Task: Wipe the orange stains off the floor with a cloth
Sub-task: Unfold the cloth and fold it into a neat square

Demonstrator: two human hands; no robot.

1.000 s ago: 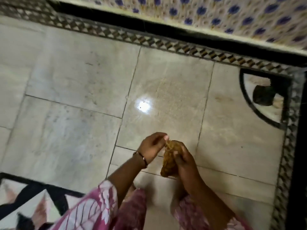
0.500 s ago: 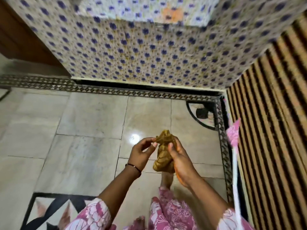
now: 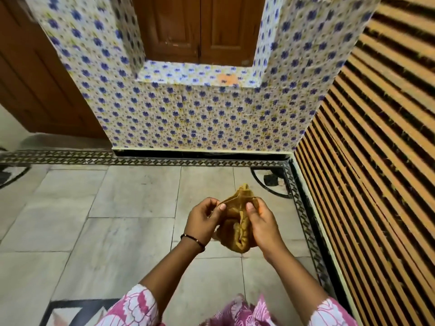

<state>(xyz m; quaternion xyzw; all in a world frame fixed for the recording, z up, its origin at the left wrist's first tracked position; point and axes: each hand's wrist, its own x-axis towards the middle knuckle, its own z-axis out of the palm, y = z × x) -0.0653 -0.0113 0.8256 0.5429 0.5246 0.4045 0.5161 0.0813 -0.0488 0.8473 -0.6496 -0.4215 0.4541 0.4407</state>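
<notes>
A crumpled mustard-yellow cloth (image 3: 235, 222) hangs in the air in front of me, above the pale marble floor (image 3: 122, 208). My left hand (image 3: 202, 222) pinches its upper left edge between thumb and fingers. My right hand (image 3: 261, 224) grips the cloth's right side, thumb pressed on top. An orange stain (image 3: 226, 79) shows on the tiled window ledge ahead. On the floor tiles I cannot make out any orange marks.
A blue-flowered tiled wall (image 3: 200, 118) stands ahead with a brown wooden shutter (image 3: 200, 27) above the ledge. A striped brown-and-black surface (image 3: 367, 161) rises on the right. A patterned dark border (image 3: 141, 161) edges the floor. A brown door (image 3: 35, 85) is at left.
My view has lifted from the floor to the wall and ledge. Both hands have risen with the cloth, and the left hand now pulls its edge out sideways.
</notes>
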